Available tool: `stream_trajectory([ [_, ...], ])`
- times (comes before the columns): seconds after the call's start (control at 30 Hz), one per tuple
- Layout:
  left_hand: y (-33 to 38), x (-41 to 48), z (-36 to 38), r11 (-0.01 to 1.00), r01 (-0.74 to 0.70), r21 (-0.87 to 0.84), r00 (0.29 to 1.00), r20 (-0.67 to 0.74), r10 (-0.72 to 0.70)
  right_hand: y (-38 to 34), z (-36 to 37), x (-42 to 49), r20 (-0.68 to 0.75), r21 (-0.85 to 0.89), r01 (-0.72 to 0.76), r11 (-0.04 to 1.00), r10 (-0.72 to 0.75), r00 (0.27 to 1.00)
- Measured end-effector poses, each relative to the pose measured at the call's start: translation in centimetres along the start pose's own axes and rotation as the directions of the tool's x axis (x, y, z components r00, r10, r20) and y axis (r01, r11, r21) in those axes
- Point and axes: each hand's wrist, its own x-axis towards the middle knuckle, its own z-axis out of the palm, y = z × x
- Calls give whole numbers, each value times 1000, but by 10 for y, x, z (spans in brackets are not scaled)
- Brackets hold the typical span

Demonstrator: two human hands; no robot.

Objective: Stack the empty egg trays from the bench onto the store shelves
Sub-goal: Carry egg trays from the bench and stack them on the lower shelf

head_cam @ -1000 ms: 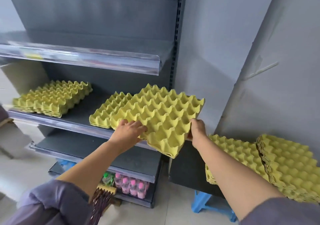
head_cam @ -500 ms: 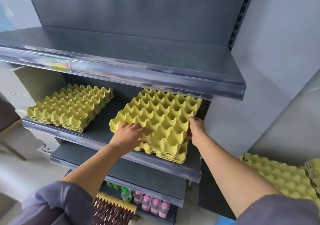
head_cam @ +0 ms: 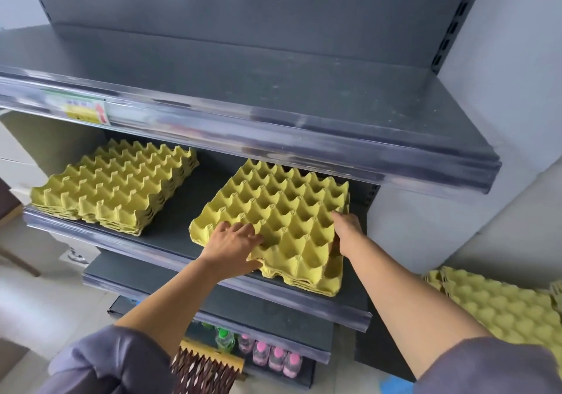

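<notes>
The tray (head_cam: 282, 208) now rests on the centre pile (head_cam: 307, 285), my left hand (head_cam: 232, 243) and right hand (head_cam: 348, 234) still gripping its edges, ready to release.

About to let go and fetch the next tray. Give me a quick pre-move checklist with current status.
1. Nesting of top tray on right stack: ok, cups line up.
2. Seating on middle shelf: ok, the stack's front corner sits inside the lip.
3. Hands clear: not ok; left hand holds the front-left corner, right hand touches the right edge.
4. Right hand's grip down the side: cannot tell, hidden.
5. Headroom under upper shelf: ok, open gap.
6. Supply: more trays wait at right: ok.
</notes>
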Motion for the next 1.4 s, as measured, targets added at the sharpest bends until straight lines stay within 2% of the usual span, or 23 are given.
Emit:
stream_trajectory([
  [0.1,2,0,-4,1000,-10,-6,1000,-16,10,-1,-4,-3,-12,-130,73,989,-75,997],
  [0.17,6,1,-9,1000,-14,-27,1000,-25,14,-3,-8,-9,-19,-265,163,950,-174,984],
  [0.27,10,3,-17,999,1,-36,999,-42,-2,-6,-19,-20,39,-564,323,760,-367,929],
  [0.33,13,5,-21,999,11,-49,998,-59,-13,-6,-27,-28,95,-685,386,618,-449,888],
  [0.53,39,14,-40,998,-36,-52,997,-74,32,-4,-58,-51,157,-828,420,371,-565,810],
  [0.63,59,19,-49,997,-62,-48,995,-81,58,-2,-81,-62,216,-888,419,189,-632,744],
  [0.73,90,26,-61,992,-97,-76,992,-89,90,4,-113,-69,266,-912,405,66,-657,705],
  [0.87,154,39,-78,978,-171,-118,978,-137,155,23,-177,-72,248,-933,359,32,-666,703],
  [1.0,240,53,-86,952,-297,-74,936,-222,274,58,-262,-70,199,-957,289,30,-656,728],
  [1.1,315,64,-86,921,-379,-91,913,-203,355,89,-335,-66,180,-966,257,29,-636,750],
  [1.2,387,75,-81,896,-423,-135,899,-188,396,120,-403,-60,133,-971,225,78,-604,786],
  [1.27,421,77,-76,880,-438,-181,896,-163,413,139,-437,-56,103,-975,196,103,-570,815],
  [1.4,469,82,-64,853,-501,-147,865,-94,492,170,-486,-45,77,-978,166,130,-512,856],
])
